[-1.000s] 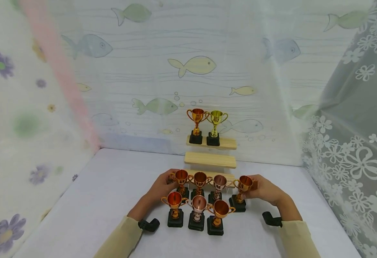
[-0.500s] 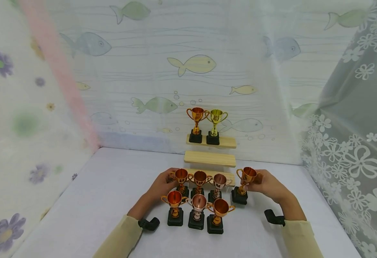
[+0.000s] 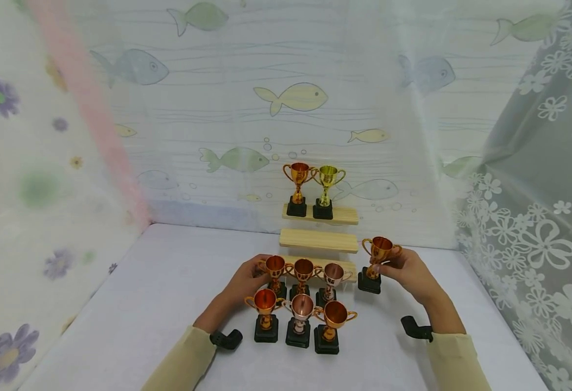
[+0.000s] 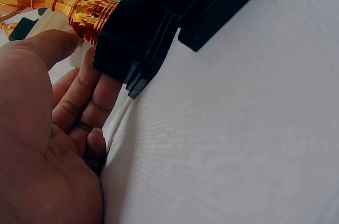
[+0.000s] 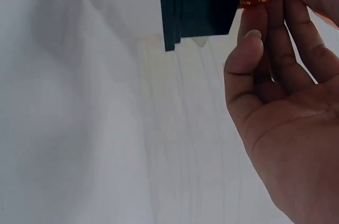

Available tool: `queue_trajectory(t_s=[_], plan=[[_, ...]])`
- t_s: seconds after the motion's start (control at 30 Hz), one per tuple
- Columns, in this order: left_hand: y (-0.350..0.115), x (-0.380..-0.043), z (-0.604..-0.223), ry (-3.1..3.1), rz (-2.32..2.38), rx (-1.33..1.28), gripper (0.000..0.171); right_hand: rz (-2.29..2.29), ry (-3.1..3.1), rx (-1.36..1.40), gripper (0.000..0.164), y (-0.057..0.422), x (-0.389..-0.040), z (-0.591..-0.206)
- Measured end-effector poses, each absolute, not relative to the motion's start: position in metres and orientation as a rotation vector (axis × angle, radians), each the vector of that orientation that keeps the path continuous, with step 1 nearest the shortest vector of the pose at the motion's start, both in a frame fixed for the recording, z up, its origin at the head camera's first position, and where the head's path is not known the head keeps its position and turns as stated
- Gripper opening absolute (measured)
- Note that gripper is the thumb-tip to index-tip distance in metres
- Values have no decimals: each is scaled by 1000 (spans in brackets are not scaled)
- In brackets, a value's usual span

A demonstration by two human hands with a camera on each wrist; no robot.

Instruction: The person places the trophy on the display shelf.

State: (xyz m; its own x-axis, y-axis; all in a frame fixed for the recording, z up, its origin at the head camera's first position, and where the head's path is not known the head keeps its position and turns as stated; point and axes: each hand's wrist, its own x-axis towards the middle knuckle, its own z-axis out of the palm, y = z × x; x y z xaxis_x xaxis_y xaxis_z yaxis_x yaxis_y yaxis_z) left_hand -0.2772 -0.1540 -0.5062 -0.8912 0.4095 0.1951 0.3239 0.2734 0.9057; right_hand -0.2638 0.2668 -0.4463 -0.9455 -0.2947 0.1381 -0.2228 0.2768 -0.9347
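Right hand [image 3: 408, 271]: thumb and fingers pinched on the stem of a shiny orange-gold two-handled trophy cup with a black square base [image 3: 381, 250]. Cup sits right of centre, just right of the pale wooden three-step rack [image 3: 318, 241], slightly tilted; base looks clear of the white cloth-covered table [image 3: 168, 298].

Left hand [image 3: 250, 281]: centre of frame, thumb and fingers curled about the lower stem and base of a copper-orange trophy on a black base [image 3: 275, 266], leftmost of the back row. That trophy stands on the table.

Beside it, a darker copper trophy [image 3: 303, 269] and a rose-pink metallic trophy [image 3: 333, 275]. Front row, lower centre: red-orange trophy [image 3: 265, 302], pale pink trophy [image 3: 302, 308], bronze trophy [image 3: 335, 315].

Top step, upper centre: orange trophy [image 3: 299, 175] left, yellow-gold trophy [image 3: 328, 176] right. Any lettering on the cups too small to read.
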Motion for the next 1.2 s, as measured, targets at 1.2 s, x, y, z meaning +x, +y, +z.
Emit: queue_trajectory(t_s=[1.2], plan=[[-152, -273, -500, 2475, 1682, 711, 37, -2234, 2673, -417, 35, 222, -302, -412]])
